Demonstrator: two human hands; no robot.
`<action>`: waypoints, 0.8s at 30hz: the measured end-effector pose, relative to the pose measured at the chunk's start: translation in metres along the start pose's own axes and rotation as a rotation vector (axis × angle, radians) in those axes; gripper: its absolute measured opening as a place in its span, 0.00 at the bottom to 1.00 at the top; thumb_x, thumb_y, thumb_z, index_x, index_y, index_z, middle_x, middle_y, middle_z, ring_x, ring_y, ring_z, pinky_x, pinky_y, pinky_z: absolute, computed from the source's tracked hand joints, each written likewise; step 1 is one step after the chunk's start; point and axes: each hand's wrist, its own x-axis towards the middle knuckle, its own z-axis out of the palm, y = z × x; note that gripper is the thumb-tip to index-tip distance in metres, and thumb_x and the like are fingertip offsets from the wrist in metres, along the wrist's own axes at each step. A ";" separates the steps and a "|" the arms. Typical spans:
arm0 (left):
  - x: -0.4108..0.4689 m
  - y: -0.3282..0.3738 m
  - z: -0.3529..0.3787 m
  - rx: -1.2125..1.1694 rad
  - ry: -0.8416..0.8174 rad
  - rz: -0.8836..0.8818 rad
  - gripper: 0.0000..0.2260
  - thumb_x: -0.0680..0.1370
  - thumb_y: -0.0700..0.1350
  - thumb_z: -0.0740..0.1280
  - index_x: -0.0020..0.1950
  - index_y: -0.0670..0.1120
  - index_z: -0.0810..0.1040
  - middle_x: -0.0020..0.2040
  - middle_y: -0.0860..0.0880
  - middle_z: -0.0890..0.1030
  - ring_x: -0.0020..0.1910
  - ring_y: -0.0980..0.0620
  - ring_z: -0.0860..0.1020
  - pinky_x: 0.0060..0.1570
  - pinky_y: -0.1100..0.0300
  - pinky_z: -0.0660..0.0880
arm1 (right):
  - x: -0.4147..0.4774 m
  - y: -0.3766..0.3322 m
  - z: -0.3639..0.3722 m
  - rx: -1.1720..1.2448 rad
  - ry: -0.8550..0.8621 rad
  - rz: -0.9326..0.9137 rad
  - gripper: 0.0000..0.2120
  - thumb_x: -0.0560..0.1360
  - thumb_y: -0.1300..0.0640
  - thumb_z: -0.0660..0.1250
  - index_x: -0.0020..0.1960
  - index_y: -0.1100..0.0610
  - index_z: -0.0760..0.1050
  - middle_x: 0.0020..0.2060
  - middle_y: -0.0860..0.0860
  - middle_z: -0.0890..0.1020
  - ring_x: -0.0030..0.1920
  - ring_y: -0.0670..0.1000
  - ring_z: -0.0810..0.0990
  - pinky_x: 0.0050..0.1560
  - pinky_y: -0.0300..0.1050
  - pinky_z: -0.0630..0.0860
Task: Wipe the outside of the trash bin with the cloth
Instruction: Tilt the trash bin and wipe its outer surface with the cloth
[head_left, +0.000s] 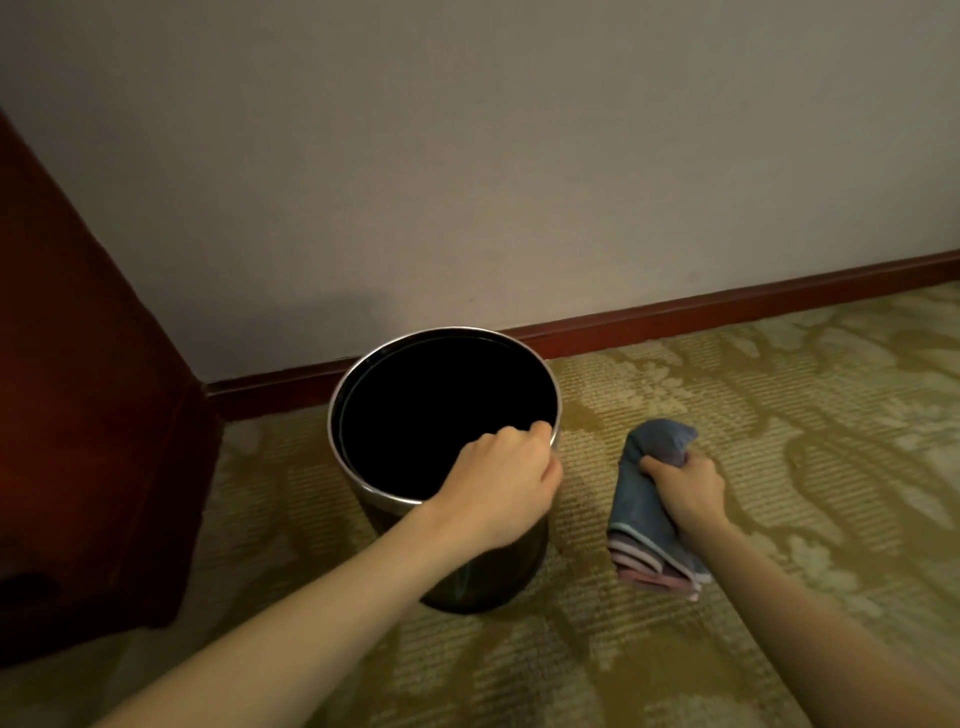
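Patterned olive carpet (779, 415) fills the near ground, crossed by two bare forearms. On the right, the right hand (685, 488) has its fingers (652, 464) closed round a folded blue cloth (641, 506), whose pink and white layers hang from the near end; whether it touches the carpet is hard to tell. Just left, the left hand (511, 475) grips the near right rim of the round dark trash bin (467, 582), fingers curled over the metal edge. The bin stands upright on the carpet. Beyond run a reddish baseboard (727, 304) and pale wall (467, 156), with dark wooden furniture (78, 415) at left.
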 end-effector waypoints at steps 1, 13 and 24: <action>-0.007 -0.005 -0.004 0.024 0.004 0.051 0.10 0.80 0.49 0.54 0.50 0.47 0.72 0.39 0.50 0.79 0.37 0.49 0.79 0.34 0.53 0.76 | -0.001 0.001 0.002 -0.005 -0.001 0.008 0.11 0.69 0.53 0.70 0.41 0.60 0.73 0.36 0.59 0.78 0.36 0.57 0.77 0.31 0.45 0.69; -0.056 -0.110 -0.055 0.301 0.043 0.515 0.21 0.79 0.57 0.55 0.36 0.45 0.77 0.32 0.50 0.79 0.30 0.51 0.79 0.27 0.58 0.75 | -0.023 0.004 0.023 0.002 -0.084 0.026 0.11 0.72 0.55 0.69 0.39 0.61 0.71 0.38 0.61 0.77 0.38 0.60 0.76 0.32 0.48 0.70; -0.059 -0.094 -0.041 0.290 0.104 0.393 0.23 0.80 0.57 0.53 0.39 0.45 0.79 0.28 0.50 0.80 0.27 0.52 0.79 0.23 0.56 0.75 | -0.032 -0.002 0.024 0.068 -0.147 0.003 0.11 0.71 0.55 0.69 0.45 0.64 0.74 0.36 0.57 0.77 0.35 0.54 0.76 0.27 0.44 0.66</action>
